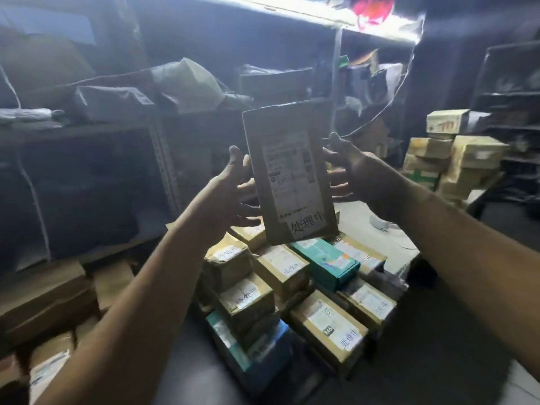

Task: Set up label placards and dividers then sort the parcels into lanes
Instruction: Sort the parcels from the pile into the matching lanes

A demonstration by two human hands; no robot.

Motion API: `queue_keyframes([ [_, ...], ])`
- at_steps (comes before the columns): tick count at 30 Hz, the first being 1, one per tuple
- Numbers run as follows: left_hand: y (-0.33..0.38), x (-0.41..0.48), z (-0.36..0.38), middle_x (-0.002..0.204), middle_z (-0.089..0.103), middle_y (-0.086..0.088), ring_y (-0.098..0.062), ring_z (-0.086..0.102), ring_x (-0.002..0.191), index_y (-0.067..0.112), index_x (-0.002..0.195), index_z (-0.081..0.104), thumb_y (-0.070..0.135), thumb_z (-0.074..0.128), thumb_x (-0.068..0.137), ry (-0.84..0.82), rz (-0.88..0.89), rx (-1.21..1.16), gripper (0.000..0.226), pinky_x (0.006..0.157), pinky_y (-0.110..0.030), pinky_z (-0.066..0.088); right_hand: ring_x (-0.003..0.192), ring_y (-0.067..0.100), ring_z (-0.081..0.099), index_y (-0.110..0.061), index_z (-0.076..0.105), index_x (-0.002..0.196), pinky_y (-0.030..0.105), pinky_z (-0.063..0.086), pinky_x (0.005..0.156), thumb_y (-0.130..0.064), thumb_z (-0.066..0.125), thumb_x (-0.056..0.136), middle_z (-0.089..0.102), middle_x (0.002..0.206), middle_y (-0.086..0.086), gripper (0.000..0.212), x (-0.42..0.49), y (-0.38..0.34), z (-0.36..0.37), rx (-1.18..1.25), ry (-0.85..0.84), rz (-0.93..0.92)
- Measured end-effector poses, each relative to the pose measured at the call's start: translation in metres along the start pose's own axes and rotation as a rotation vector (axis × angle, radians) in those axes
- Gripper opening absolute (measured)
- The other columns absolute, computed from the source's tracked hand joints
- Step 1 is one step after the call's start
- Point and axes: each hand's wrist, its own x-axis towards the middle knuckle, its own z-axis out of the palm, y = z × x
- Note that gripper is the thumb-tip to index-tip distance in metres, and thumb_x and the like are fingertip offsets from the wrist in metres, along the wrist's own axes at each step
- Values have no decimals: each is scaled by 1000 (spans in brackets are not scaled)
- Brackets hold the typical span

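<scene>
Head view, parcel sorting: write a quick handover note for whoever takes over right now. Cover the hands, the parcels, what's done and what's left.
Left hand: fingers spread, at the raised parcel's left edge.
Right hand: fingers spread, at its right edge.
Parcel: upright in mid-air, label toward camera, above labelled boxes packed side by side.
Done: unclear; no placards or dividers visible.
Left: put this parcel in its lane, then sort the rest.

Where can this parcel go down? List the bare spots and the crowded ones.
Bare: the pale tabletop right of the held parcel, between the labelled parcels and the far-right box stack. Crowded: those labelled parcels below it, packed edge to edge, and the cartons at left.
</scene>
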Motion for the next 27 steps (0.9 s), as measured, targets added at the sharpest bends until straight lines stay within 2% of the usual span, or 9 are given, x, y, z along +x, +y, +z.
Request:
queue_keyframes([
  [7,-26,78,11,127,69,-3,-40,69,107,48,124,64,84,22,87,86,-77,41,66,100,-61,48,112,34,69,-32,76,117,48,51,104,-67,33,102,76,115,8,57,52,48,-26,-5,67,58],
  [11,-55,127,16,137,62,-8,-40,70,104,40,143,49,88,20,84,58,-185,25,82,98,-60,50,108,33,71,-26,76,120,55,47,109,-70,36,98,75,118,8,63,86,78,-41,-40,94,155],
  [15,-85,155,32,91,69,-8,-29,69,78,22,117,68,79,17,92,107,-244,-23,80,80,-44,55,82,12,69,-16,73,123,50,53,101,-64,41,101,75,118,-2,62,115,110,-52,-22,83,197],
  [17,-99,166,36,84,73,-5,-27,72,75,25,107,70,79,18,92,131,-284,-42,76,71,-41,56,84,15,66,-18,72,125,54,50,105,-68,46,96,74,121,-6,63,127,126,-53,-1,83,220],
  [19,-111,172,38,80,77,-1,-25,74,75,25,117,67,79,17,92,176,-315,-32,78,70,-41,57,83,25,60,-17,73,123,55,50,105,-72,49,92,75,119,4,67,138,143,-54,11,47,239],
  [21,-119,173,42,87,77,-6,-30,73,88,26,123,65,82,17,89,221,-355,-21,81,85,-49,57,76,26,58,-12,74,118,43,56,86,-66,48,96,76,107,14,64,144,155,-51,29,10,283],
  [23,-129,172,52,103,75,-14,-39,71,95,32,118,69,86,17,86,278,-384,3,81,98,-57,51,68,19,60,-7,73,111,37,56,72,-57,45,102,75,84,3,58,147,167,-54,31,-41,265],
  [25,-135,167,66,110,73,-12,-31,74,84,33,109,73,88,19,84,357,-387,-2,81,88,-53,57,68,15,63,-13,70,101,31,56,67,-52,42,104,74,82,-10,48,146,182,-59,38,-111,261],
  [27,-141,159,83,121,69,-12,-32,73,81,31,113,72,93,22,76,418,-438,0,88,71,-44,58,77,16,69,-22,70,101,31,57,66,-54,41,104,78,102,-10,44,141,197,-69,67,-172,293],
])
